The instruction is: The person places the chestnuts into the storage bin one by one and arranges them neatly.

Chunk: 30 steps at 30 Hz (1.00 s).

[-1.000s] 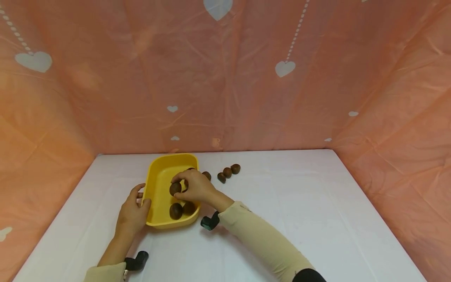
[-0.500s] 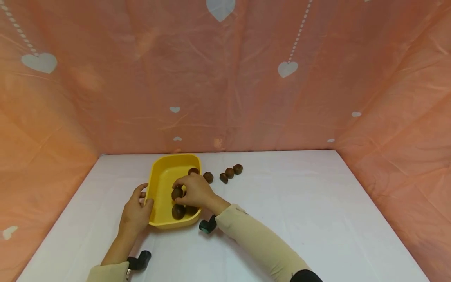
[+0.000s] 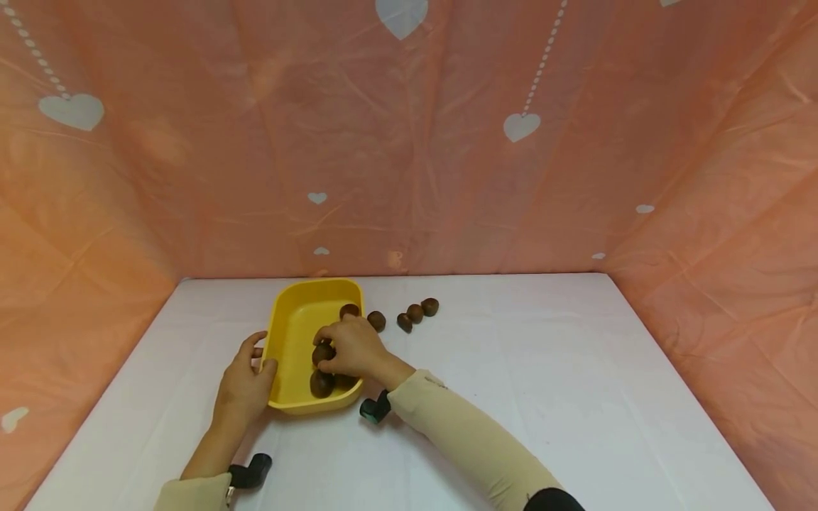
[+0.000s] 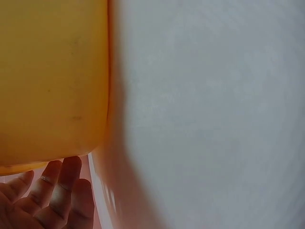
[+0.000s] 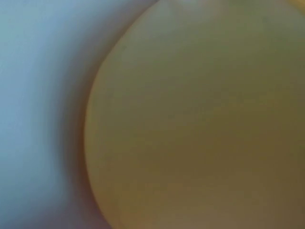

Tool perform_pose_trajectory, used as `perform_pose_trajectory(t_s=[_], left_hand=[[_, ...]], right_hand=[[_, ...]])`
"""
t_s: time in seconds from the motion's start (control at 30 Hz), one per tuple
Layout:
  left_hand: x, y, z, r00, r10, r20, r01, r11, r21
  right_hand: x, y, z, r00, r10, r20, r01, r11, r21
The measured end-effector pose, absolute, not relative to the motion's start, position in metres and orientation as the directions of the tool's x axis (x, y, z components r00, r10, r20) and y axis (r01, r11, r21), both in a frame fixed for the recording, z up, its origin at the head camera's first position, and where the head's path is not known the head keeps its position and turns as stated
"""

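Observation:
A yellow tray (image 3: 290, 337) stands left of centre on the white table. My left hand (image 3: 241, 389) holds its left side, thumb at the rim; in the left wrist view the fingers (image 4: 70, 171) meet the outer wall of the tray (image 4: 52, 81). Reaching over the right rim, my right hand (image 3: 359, 348) pinches a brown chestnut (image 3: 322, 355) low inside the tray, right behind another chestnut (image 3: 322, 384). One more (image 3: 346, 381) is partly hidden under that hand, and a further chestnut (image 3: 349, 310) lies by the back right rim. Blurred yellow wall of the tray (image 5: 190, 133) fills most of the right wrist view.
Just right of the tray lies a loose chestnut (image 3: 376, 321). Farther right, three chestnuts (image 3: 415, 313) form a slanting row on the white table (image 3: 543, 383). Orange cloth (image 3: 409, 177) with pale hearts hangs behind the table and along its sides.
My right hand has moved the pinched chestnut slightly toward the front of the tray, up to the chestnut there. My left hand keeps its place on the tray. The view has shifted a little.

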<state>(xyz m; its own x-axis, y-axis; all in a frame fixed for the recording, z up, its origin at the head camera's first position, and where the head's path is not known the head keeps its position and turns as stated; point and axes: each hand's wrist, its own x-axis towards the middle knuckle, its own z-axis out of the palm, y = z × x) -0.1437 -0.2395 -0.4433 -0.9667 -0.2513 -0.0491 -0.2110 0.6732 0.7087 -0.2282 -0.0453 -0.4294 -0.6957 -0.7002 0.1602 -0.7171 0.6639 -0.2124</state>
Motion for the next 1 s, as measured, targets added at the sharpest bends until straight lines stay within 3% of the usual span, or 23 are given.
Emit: perform_pose_trajectory(t_s=[1.0], left_hand=[[-0.142,-0.2385,-0.4402,-0.967,-0.248,-0.052,-0.211,0.678,0.704]], right_hand=[[-0.2263,-0.0485,-0.4301,-0.704,-0.704,0.096,-0.71,0.693,-0.126]])
